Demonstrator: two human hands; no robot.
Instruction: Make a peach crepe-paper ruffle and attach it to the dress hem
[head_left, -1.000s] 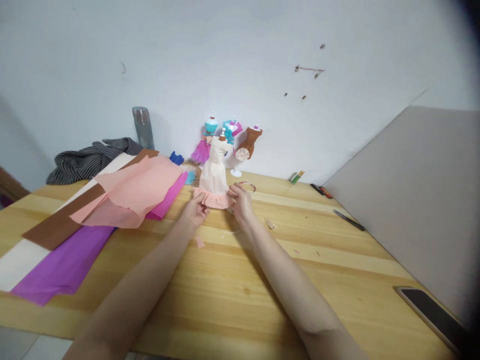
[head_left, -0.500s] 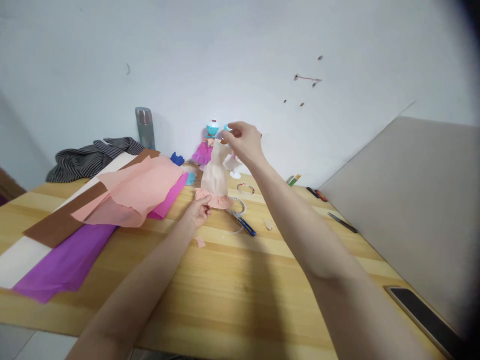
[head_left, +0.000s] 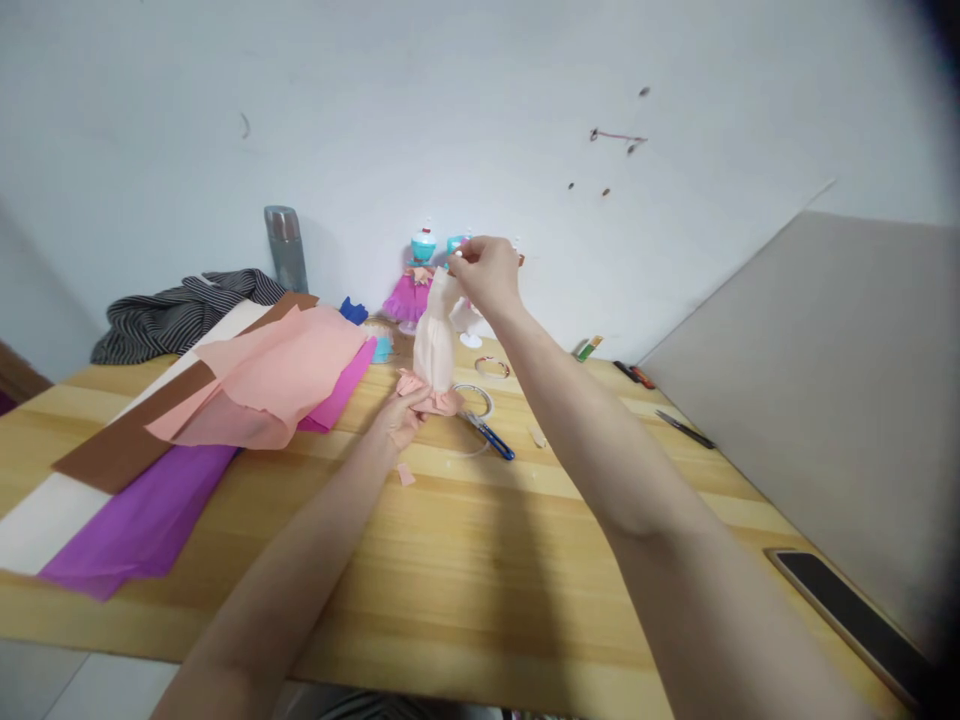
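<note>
A small cream doll dress (head_left: 433,345) with a peach ruffled hem is held upright above the table. My left hand (head_left: 405,420) is closed on the ruffle at the lower left side. At the top of the dress, my right hand (head_left: 484,272) pinches with thumb and forefinger; a small brown bit shows by the fingertips, too small to name. Behind stands a doll-sized purple dress (head_left: 407,298) under a turquoise cupcake-shaped top (head_left: 424,246). Another turquoise top (head_left: 455,243) is partly hidden by my right hand. Blue-handled scissors (head_left: 491,438) lie just below, beside a roll of tape (head_left: 484,398).
Peach (head_left: 277,370), brown and purple sheets (head_left: 150,520) overlap at left, before a striped cloth (head_left: 172,315) and a flask (head_left: 285,250). A patterned ring (head_left: 493,367), a knife-like tool (head_left: 684,429) and a phone (head_left: 840,610) lie to the right. The wall closes off the back.
The cream dress has turned and looks narrower and more upright. Both hands have stayed on it, with the left shifted slightly right. The view has tilted a little.
</note>
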